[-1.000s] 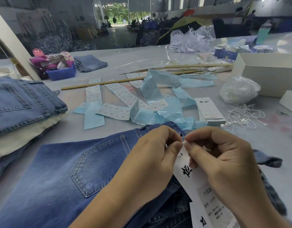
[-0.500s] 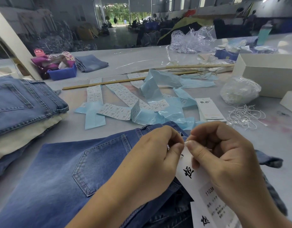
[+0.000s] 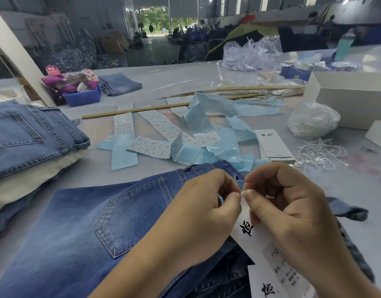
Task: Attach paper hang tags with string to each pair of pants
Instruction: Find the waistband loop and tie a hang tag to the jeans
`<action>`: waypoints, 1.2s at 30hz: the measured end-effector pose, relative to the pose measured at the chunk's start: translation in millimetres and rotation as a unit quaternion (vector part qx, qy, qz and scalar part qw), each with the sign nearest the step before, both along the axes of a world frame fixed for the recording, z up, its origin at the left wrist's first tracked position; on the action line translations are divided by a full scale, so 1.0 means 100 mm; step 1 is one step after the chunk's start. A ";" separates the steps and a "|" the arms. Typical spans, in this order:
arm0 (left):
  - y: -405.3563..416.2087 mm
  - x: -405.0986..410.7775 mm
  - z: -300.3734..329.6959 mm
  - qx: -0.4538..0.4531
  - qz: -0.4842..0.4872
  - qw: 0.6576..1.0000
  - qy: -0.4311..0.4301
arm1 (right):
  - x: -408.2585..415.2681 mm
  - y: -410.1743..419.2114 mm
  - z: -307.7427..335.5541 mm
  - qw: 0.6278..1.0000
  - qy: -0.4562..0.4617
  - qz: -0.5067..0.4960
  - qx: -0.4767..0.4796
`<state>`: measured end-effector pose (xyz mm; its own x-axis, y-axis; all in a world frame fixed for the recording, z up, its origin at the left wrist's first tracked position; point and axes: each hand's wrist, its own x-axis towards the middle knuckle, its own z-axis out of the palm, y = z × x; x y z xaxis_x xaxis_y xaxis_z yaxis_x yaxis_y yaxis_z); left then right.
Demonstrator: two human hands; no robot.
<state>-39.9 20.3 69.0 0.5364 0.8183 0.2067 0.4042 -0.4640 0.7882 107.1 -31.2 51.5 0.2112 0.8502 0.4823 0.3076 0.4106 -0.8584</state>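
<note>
Folded stack: a pile of folded jeans (image 3: 28,134) is seen at the left edge of the table (image 3: 357,181), unmoved since the earlier frames.
Blue bin: a small bin (image 3: 82,97) of cloth scraps is seen at the far left, beside one folded denim piece (image 3: 118,83).
Label strips: white sticker strips (image 3: 155,123) are spread among pale blue backing paper (image 3: 198,117) at mid-table, as before.
Pants: the dark blue pants (image 3: 78,222) are laid flat in front, back pocket up, under both hands.
Left hand: the left hand (image 3: 198,211) is curled, thumb and forefinger pinched at the top edge of the tag; the pinch is kept as in the earlier frames.
Hang tag: the white hang tag (image 3: 256,239) is held over the waistband end of the pants, at much the same tilt as before.
String: only a small white bit (image 3: 243,192) is visible between the two thumbs; its path cannot be told.
Right hand: the right hand (image 3: 292,207) is curled, its thumb tip pressed against the left thumb at the same spot; little change from half a second ago.
Spare tags: a stack of tags (image 3: 273,145) is seen beyond the hands.
Loose strings: a tangle of white strings (image 3: 320,153) lies just right of that stack, near a clear bag (image 3: 312,120).
</note>
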 end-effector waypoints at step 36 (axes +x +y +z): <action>-0.08 0.13 -0.13 -0.072 0.023 0.962 -0.264 | 0.06 0.04 -0.14 0.995 0.093 0.025 0.009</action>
<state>-26.5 12.6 56.1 0.3503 0.8793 0.3227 -0.0520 -0.3258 0.9440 113.4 -26.9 37.6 0.2561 0.8531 0.4545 0.1225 0.4377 -0.8907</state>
